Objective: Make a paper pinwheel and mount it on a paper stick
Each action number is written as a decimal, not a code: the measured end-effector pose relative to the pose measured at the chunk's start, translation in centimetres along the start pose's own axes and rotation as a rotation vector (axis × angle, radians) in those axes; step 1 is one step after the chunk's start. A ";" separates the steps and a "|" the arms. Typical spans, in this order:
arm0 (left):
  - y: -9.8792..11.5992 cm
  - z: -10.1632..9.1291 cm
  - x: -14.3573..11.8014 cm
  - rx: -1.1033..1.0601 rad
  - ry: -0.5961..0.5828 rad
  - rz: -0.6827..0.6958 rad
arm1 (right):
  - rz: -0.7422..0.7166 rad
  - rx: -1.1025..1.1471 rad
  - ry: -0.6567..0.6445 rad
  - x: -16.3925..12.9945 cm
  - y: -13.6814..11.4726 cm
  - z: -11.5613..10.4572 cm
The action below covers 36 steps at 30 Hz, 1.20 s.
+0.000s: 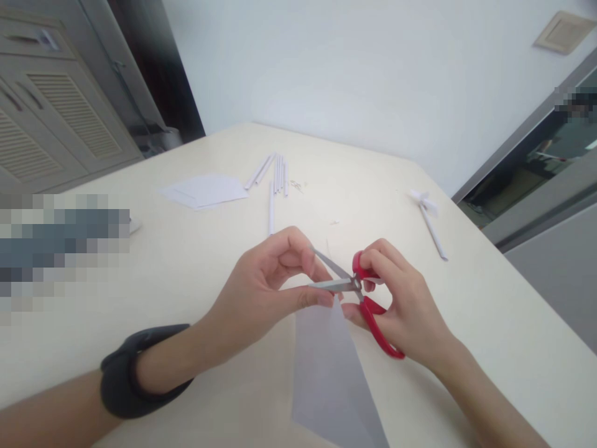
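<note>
Nearest to me, the sheet of paper (326,367) hangs down toward my chest, its long axis running from the bottom of the view up to a narrow top edge between my two hands. My left hand (265,286) pinches that top edge between thumb and forefinger, the other fingers curled above it; a dark band (135,370) sits on that wrist. My right hand (401,305) is closed through the red handles of the scissors (359,292), just to the right of the paper.

The relation that matters: the blades point left, from the right hand toward the left, and they stand parted in a narrow vee. The lower blade lies almost level along the paper's top, its tip touching or nearly touching my left fingertips (321,298). I cannot tell whether the paper is already between the blades.

Farther off on the table (489,323) lie a lone rolled paper stick (271,208), then a row of sticks (275,173), flat white sheets (205,190) to their left, and a small paper pinwheel (431,221) on the right.
</note>
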<state>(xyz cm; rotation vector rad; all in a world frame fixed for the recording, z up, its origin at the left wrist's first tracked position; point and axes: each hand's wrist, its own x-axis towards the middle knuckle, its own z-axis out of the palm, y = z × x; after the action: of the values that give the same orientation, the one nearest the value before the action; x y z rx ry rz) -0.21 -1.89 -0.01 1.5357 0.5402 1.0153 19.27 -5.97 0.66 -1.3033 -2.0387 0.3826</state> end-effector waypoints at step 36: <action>-0.1 0.2 0.1 -0.122 -0.006 0.044 | -0.089 -0.010 -0.005 -0.3 0.0 0.6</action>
<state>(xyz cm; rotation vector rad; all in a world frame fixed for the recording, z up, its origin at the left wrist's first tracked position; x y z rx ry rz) -0.01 -1.90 -0.12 1.4471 0.4337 1.0583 18.94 -6.14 0.06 -1.2133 -2.0968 0.3360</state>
